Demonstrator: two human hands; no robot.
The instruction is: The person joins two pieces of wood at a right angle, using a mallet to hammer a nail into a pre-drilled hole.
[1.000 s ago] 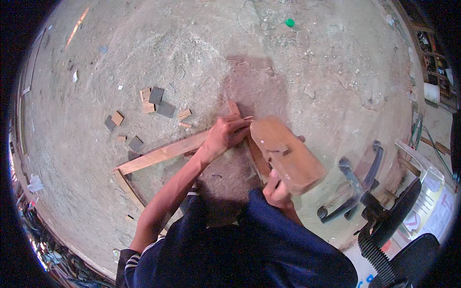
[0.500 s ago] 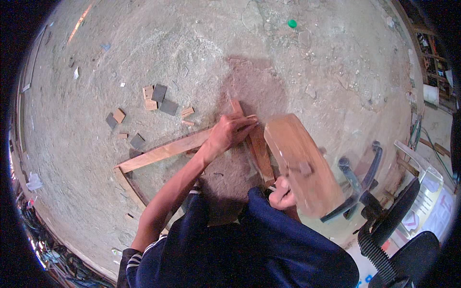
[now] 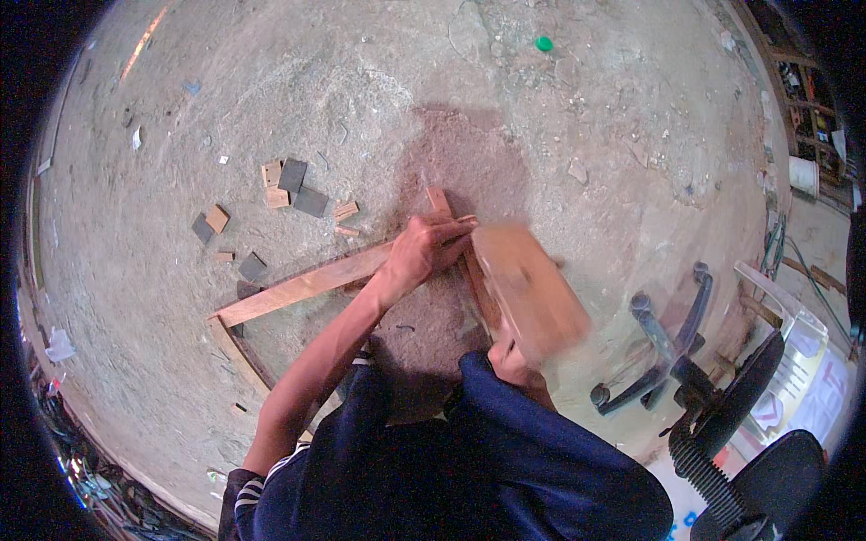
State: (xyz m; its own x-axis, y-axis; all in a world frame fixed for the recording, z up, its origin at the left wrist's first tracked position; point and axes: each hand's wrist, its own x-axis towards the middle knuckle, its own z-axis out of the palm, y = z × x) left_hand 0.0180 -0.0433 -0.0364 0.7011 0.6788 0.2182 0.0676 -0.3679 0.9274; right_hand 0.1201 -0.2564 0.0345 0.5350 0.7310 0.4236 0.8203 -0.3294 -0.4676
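My left hand (image 3: 421, 255) is closed at the corner of a wooden frame (image 3: 307, 288), pinching a small sliver of wood (image 3: 467, 220) whose tip shows past the fingers. My right hand (image 3: 512, 362) is wrapped round a big wooden mallet (image 3: 537, 293), blurred by motion; its handle is hidden beneath the block-like head. The head's far end is close to the sliver, but I cannot tell whether they touch. A short board end (image 3: 437, 198) sticks out beyond my left hand. Another board (image 3: 481, 293) of the frame runs back toward me, partly covered by the mallet.
Small wood and dark offcuts (image 3: 293, 176) lie on the rough floor to the left. A green cap (image 3: 543, 43) lies far off. On the right stand a black swivel-chair base (image 3: 672, 347) and a white plastic chair (image 3: 794, 361). Cables (image 3: 99, 487) are heaped at lower left.
The mallet has swung left, its head now nearer my left hand and the sliver. My right hand has shifted slightly left with it. My left hand keeps its place on the frame.
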